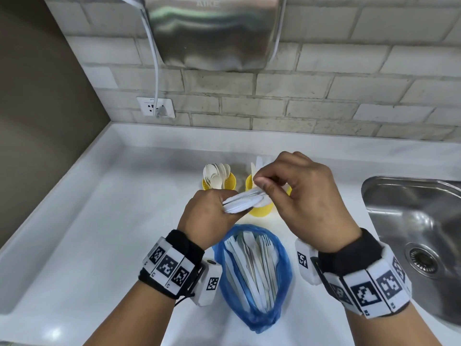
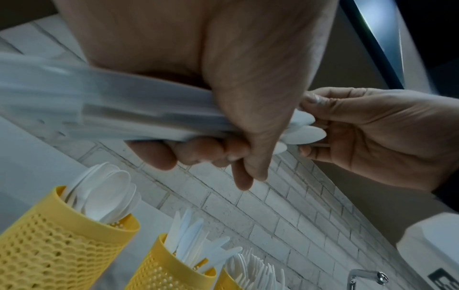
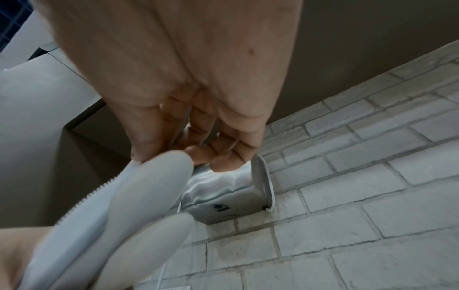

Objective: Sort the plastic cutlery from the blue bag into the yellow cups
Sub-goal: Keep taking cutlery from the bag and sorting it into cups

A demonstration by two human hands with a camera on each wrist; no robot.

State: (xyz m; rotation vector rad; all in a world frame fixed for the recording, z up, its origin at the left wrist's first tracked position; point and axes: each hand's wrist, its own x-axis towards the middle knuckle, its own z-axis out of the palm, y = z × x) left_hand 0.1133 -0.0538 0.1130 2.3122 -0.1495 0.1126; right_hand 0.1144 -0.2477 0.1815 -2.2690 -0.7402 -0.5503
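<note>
My left hand [image 1: 224, 206] grips a bundle of white plastic cutlery [image 1: 243, 202] above the counter, in front of the cups. My right hand [image 1: 262, 187] pinches the bundle's right end, where rounded spoon bowls [image 2: 308, 133] and a serrated knife [image 3: 82, 204] stick out. Below my wrists the blue bag [image 1: 283, 275] lies open with several white pieces inside. One yellow cup [image 1: 230, 182] holds spoons. The knife cup [image 1: 260, 212] is partly hidden behind my hands. In the left wrist view stand the spoon cup [image 2: 62, 245], the knife cup [image 2: 159, 272] and a fork cup [image 2: 224, 281].
A steel sink [image 1: 411, 221] is set into the white counter [image 1: 99, 233] at the right. A metal hand dryer [image 1: 212, 33] hangs on the brick wall, its cord running to a socket [image 1: 156, 107]. A dark wall closes the left side.
</note>
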